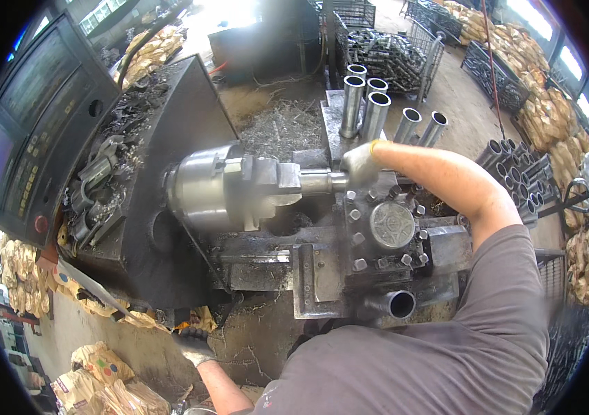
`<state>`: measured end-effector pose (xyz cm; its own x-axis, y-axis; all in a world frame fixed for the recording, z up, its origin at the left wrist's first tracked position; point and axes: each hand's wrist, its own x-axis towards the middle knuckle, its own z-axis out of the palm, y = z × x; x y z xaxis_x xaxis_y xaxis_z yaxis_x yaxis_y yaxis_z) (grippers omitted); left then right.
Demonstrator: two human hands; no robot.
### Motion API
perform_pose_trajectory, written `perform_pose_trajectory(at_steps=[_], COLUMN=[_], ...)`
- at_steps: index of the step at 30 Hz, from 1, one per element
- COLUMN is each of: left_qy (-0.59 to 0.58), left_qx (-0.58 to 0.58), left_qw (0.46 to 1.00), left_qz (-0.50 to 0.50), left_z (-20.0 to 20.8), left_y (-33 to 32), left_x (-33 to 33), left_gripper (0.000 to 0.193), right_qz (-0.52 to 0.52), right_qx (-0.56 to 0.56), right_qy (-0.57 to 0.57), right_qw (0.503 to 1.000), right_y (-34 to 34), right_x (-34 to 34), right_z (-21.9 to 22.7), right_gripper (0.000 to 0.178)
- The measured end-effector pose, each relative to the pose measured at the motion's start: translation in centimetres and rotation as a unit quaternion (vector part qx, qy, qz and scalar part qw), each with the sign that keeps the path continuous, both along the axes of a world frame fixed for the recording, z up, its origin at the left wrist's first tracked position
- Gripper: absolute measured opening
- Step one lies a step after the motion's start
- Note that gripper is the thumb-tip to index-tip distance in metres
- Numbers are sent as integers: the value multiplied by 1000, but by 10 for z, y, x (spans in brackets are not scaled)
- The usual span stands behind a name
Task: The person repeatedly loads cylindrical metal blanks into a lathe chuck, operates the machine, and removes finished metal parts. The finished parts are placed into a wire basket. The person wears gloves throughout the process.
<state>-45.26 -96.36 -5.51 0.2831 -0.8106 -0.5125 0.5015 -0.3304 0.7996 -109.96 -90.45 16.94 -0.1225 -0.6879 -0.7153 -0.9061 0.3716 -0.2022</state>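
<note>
A steel tube sticks out of the jaws of the lathe chuck. My right hand, in a pale work glove with a yellow cuff, is closed around the tube's right end, above the tool post. Low on the left, my left hand wears a glove with dark fingers. Its fingers are curled beside the lower front of the machine, and what they hold, if anything, is hidden. Another tube lies below the tool post, its open end facing right.
Several steel tubes stand upright behind the tool post; more tubes are stacked at the right. A control panel stands on the left, near a chip-covered machine top. Wire bins and paper sacks surround the machine.
</note>
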Motion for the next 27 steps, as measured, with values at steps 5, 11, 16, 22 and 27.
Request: perform_pose_trajectory(at_steps=[5,11,16,22,27], left_qy=[135,-175,-570,-682,-797], left_qx=[51,-51,-159,-480,-311], left_qw=[985,982,806,550,496], left_qz=[-99,-44,2,-45,-146], left_z=[10,-15,12,283,372], left_y=[-20,-23,-19,-67,-224], left_x=[41,37,57,-62,-97], left_gripper=[43,39,46,42,75], right_qz=[-135,-113,-228,-411,-501], right_qx=[-114,-238,-432,-611,-598], right_qy=[-133,-78,-42,-87,-123], right_qw=[975,961,872,672,614], right_y=[-25,6,108,279,346], right_x=[50,50,73,113,154], right_z=[0,7,76,48,7], right_gripper=[38,81,61,35,36])
